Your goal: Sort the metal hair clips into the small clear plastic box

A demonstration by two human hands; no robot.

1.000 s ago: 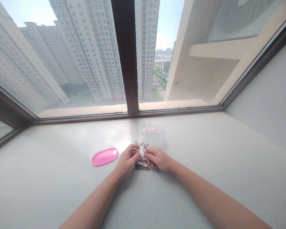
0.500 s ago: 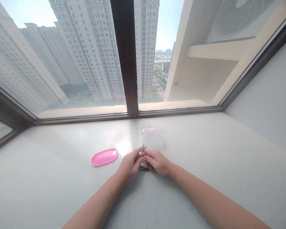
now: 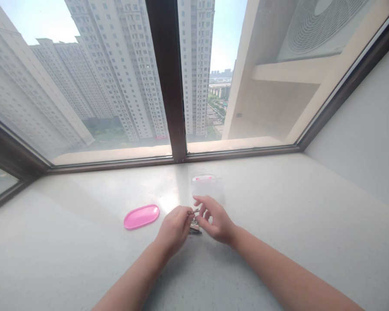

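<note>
Items I counted: two hands, one small metal clip in hand, a little pile of clips on the bench whose number I could not make out, one pink oval lid, one clear plastic box.

My left hand (image 3: 174, 225) was curled, fingertips pinched on the small metal clip (image 3: 192, 212), held just above the bench. My right hand (image 3: 214, 218) was loosely open, fingers spread and bent, gripping nothing, close beside the clip and in front of the clear plastic box (image 3: 208, 187). The pile of clips (image 3: 194, 229) lay between both hands on the surface. The pink oval lid (image 3: 141, 216) lay flat, to the left of my left hand, apart from it.

Surface: a pale speckled stone bench (image 3: 278, 207), sunlit, running under a dark-framed window (image 3: 164, 77). A white wall stood at right; tower blocks and an outdoor fan unit showed outside.
</note>
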